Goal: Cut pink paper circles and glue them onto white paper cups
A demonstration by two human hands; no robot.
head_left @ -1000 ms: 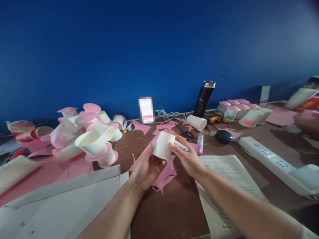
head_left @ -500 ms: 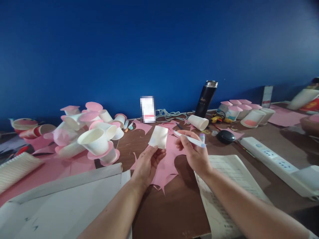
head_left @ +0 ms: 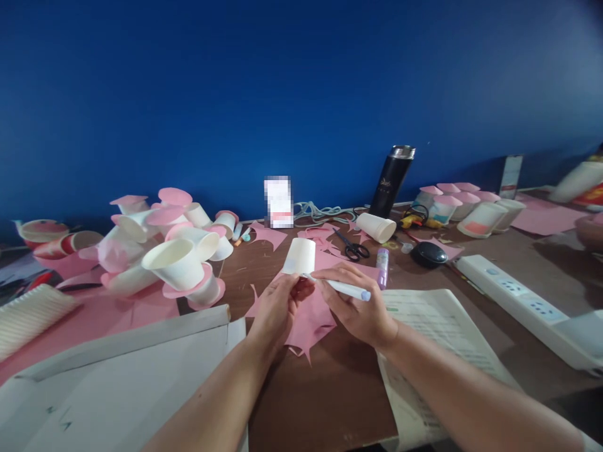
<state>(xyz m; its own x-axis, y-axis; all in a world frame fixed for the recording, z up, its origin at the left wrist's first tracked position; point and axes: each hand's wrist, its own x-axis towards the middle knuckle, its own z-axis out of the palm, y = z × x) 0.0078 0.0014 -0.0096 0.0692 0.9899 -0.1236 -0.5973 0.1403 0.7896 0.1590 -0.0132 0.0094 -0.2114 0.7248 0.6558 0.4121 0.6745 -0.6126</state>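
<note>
A white paper cup point(head_left: 300, 254) stands out in front of me, upside down or nearly so, with my left hand point(head_left: 279, 307) gripping its near lower rim. My right hand point(head_left: 355, 301) is closed around a white marker pen point(head_left: 346, 289) with a pale blue end. The pen's tip meets the cup's lower rim beside my left fingers; whether it touches cannot be made out. Beneath both hands lies a cut sheet of pink paper point(head_left: 311, 333). Black-handled scissors point(head_left: 357, 251) and a purple glue stick point(head_left: 382, 267) rest just beyond my right hand.
At left, paper cups with pink paper discs point(head_left: 174, 260) are heaped up. A black flask point(head_left: 393, 179) leans at the back wall near a cup on its side point(head_left: 375, 227). To the right lie a black mouse point(head_left: 428, 253), a power strip point(head_left: 522, 307) and a printed sheet point(head_left: 438, 351).
My right hand has moved left and turned, bringing the pen from beside the cup to its lower rim. The scissors and glue stick now show more fully. My left hand still holds the cup.
</note>
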